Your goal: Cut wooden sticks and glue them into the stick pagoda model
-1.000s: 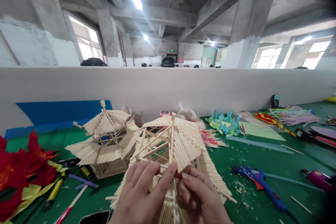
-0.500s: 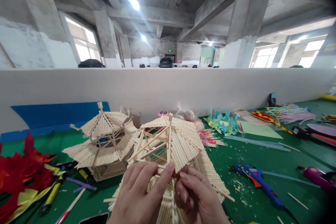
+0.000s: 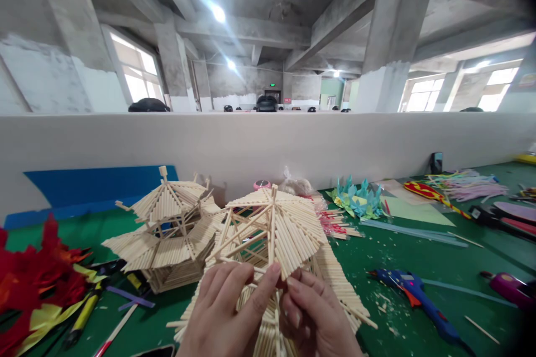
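Observation:
A pagoda model of pale wooden sticks (image 3: 272,228) stands on the green table right in front of me. My left hand (image 3: 221,312) and my right hand (image 3: 314,312) meet at the lower edge of its upper roof, fingertips pinching the roof sticks from either side. Part of that roof is bare frame; the right part is covered with sticks. A second, similar stick pagoda (image 3: 167,223) stands just to the left, apart from my hands.
A blue glue gun (image 3: 410,295) lies to the right, a purple tool (image 3: 511,290) beyond it. Red and yellow paper flowers (image 3: 37,279) lie at left, teal paper shapes (image 3: 355,198) and coloured strips (image 3: 464,184) at the back right. A white partition wall (image 3: 268,145) borders the table.
The view has shifted slightly. My hands stay at the roof edge with only small finger movements.

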`<state>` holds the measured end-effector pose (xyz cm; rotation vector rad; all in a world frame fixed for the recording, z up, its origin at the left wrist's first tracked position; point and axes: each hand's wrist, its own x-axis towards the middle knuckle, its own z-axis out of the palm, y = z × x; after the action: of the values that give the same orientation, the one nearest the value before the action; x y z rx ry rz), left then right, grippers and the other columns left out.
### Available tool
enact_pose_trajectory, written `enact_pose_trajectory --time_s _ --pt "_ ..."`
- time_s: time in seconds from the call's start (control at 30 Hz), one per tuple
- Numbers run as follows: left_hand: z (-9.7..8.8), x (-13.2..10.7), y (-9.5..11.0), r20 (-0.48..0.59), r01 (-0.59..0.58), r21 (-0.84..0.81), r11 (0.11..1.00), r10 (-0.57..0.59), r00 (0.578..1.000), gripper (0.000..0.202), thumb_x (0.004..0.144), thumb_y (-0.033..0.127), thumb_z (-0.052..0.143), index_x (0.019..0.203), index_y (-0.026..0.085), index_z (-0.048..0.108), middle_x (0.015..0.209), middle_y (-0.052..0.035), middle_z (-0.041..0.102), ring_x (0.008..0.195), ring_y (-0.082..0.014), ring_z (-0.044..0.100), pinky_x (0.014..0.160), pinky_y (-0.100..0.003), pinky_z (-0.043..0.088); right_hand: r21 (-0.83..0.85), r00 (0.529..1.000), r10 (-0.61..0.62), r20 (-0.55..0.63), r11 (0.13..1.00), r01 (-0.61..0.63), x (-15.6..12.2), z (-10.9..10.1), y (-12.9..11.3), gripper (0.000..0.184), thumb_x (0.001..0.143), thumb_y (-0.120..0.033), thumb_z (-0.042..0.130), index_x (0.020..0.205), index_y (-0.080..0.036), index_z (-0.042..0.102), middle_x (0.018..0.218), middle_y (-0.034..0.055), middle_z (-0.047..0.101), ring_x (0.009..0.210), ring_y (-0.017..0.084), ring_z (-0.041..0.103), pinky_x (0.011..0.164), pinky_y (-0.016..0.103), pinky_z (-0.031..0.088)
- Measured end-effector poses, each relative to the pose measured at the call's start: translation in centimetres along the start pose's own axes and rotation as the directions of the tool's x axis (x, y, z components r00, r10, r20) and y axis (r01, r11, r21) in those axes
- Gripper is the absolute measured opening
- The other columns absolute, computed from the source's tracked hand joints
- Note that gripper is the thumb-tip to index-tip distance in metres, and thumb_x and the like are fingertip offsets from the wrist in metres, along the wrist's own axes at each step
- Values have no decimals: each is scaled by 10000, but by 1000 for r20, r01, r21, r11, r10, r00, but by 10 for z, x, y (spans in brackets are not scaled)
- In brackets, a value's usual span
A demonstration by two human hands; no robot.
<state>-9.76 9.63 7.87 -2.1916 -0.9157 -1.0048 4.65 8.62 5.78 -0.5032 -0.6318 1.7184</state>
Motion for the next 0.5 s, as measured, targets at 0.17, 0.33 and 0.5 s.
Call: enact_pose_trajectory --time_s 0.17,0.33,0.5 --pt "0 -10 0 50 -65 -18 998 66 997 356 845 121 397 1179 175 509 896 -73 498 814 -202 488 691 -357 445 -40 1000 3 -2 999 -4 0 2 1 338 591 -400 757 582 -139 543 374 -86 430 321 -8 258 359 150 167" --pt "-3 -9 5 36 33 -86 996 -30 999 375 863 106 337 1198 184 486 931 -81 485 856 -227 473 727 -404 424 -75 1000 18 -18 997 -19 1 1 0 343 593 -398 758 571 -151 521 383 -87 431 333 3 289 361 152 185" --pt "-10 -18 19 14 151 -199 968 -151 988 406 804 61 461 1194 171 490 908 -60 544 824 -157 530 713 -252 460 -101 999 30 -18 994 -32 -2 3 -1 324 577 -402 765 624 -149 568 384 -93 421 328 4 273 353 153 193"
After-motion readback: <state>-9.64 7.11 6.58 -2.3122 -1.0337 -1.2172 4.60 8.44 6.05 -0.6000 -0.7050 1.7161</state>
